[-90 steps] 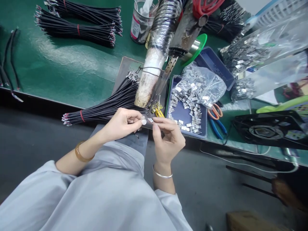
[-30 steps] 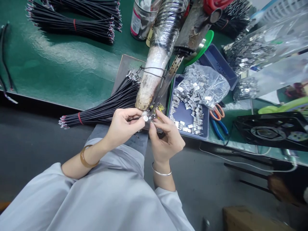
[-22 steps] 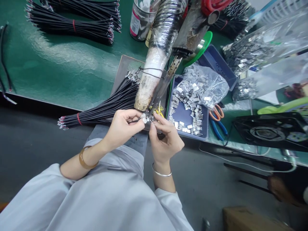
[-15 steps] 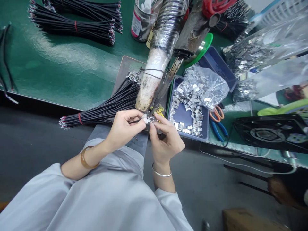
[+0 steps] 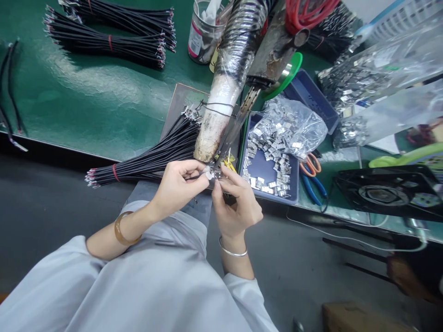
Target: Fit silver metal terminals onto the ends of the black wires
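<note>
My left hand (image 5: 178, 184) pinches the end of a thin black wire (image 5: 194, 176) at the table's near edge. My right hand (image 5: 235, 203) pinches a small silver metal clip (image 5: 217, 174) against that wire end. Both sets of fingertips meet just under the tip of a soldering iron (image 5: 235, 123). A bundle of black wires (image 5: 152, 157) tied with a red band lies left of the hands. A blue tray (image 5: 263, 167) with several loose metal clips sits to the right.
A foil-wrapped fume duct (image 5: 226, 78) hangs over the work spot. More wire bundles (image 5: 107, 39) lie at the back left, a jar (image 5: 202, 34) behind. Bags of clips (image 5: 290, 127), blue-handled pliers (image 5: 311, 184) and a black fan (image 5: 391, 193) are on the right.
The hands have moved slightly up toward the soldering iron tip and closer together; the clip and wire end now touch. The view shifted a little.
</note>
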Demonstrator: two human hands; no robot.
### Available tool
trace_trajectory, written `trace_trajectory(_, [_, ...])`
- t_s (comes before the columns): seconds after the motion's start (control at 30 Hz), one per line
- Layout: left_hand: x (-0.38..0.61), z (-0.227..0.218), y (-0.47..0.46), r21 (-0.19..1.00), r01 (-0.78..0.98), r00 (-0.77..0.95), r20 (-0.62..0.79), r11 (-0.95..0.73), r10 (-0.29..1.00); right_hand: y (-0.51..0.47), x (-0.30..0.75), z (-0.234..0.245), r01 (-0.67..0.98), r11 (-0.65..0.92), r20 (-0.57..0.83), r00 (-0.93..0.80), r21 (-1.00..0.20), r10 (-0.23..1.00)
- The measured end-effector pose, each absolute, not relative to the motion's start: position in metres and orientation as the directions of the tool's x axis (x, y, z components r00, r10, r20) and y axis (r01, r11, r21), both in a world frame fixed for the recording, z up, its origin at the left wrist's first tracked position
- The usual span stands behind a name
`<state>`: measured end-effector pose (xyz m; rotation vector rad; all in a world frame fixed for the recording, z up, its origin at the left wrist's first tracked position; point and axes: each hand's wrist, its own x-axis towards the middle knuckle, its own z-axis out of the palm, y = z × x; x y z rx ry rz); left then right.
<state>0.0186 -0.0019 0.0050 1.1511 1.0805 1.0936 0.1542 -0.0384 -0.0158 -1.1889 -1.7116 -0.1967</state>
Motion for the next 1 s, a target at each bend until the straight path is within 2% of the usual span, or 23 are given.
trace_trajectory(0.13, [0.015, 0.005, -0.002, 0.997, -0.061, 0.166, -0.043, 0.054, 0.985, -0.040, 0.154, -0.017, 0.787, 0.491, 0.786, -0.014, -0.373, 0.619])
trace_trajectory(0.27, [0.008, 0.007, -0.001, 0.997, -0.071, 0.216, 0.001, 0.015, 0.976, -0.041, 0.155, -0.017, 0.709, 0.412, 0.674, 0.121, -0.572, 0.729])
trace_trajectory(0.33, [0.006, 0.007, 0.000, 0.997, -0.071, 0.231, 0.020, -0.004, 0.973, -0.041, 0.155, -0.015, 0.676, 0.409, 0.646, 0.130, -0.613, 0.752])
trace_trajectory(0.47, [0.007, 0.004, 0.000, 0.997, -0.076, 0.202, -0.010, 0.026, 0.979, -0.039, 0.155, -0.011, 0.693, 0.436, 0.669, 0.090, -0.574, 0.737])
trace_trajectory(0.63, [0.011, -0.001, -0.002, 0.996, -0.067, 0.144, -0.056, 0.066, 0.988, -0.035, 0.154, -0.012, 0.683, 0.436, 0.656, 0.084, -0.586, 0.750])
trace_trajectory(0.87, [0.012, 0.005, -0.001, 0.997, -0.075, 0.106, 0.021, -0.013, 0.994, -0.031, 0.154, -0.008, 0.689, 0.483, 0.701, 0.051, -0.540, 0.711])
trace_trajectory(1.0, [0.013, 0.006, -0.001, 0.995, -0.080, 0.148, -0.055, 0.067, 0.988, -0.035, 0.155, -0.007, 0.729, 0.496, 0.711, -0.017, -0.473, 0.703])
